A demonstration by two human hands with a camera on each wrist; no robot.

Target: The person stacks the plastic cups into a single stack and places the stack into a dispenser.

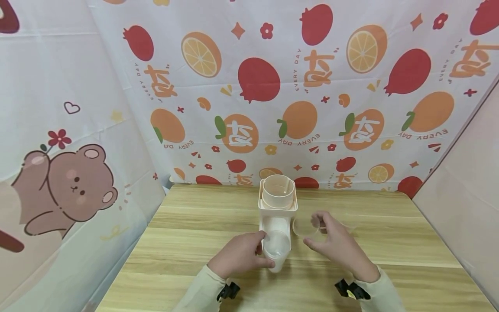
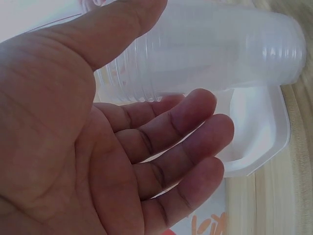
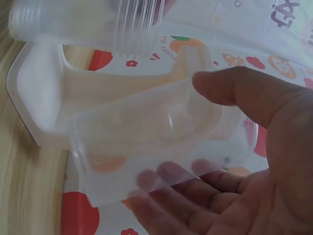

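Note:
My left hand (image 1: 243, 253) grips a stack of clear plastic cups (image 1: 277, 249), with the thumb along one side and the fingers on the other. Ridged, nested rims of this stack (image 2: 142, 68) show in the left wrist view. My right hand (image 1: 337, 242) holds a single clear plastic cup (image 3: 151, 134) tilted on its side, thumb on one side and fingertips showing through its wall. Just beyond the stack stands a white cup dispenser (image 1: 277, 212), with a round cream-coloured holder (image 1: 278, 193) at its top. The stack overlaps the dispenser's lower part in the head view.
Everything stands on a wood-grain table (image 1: 195, 242). Behind it hangs a fruit-patterned cloth (image 1: 288, 130), close to the dispenser's back. A cloth with a bear print (image 1: 74, 186) borders the left side, and a pale cloth (image 1: 468, 190) the right.

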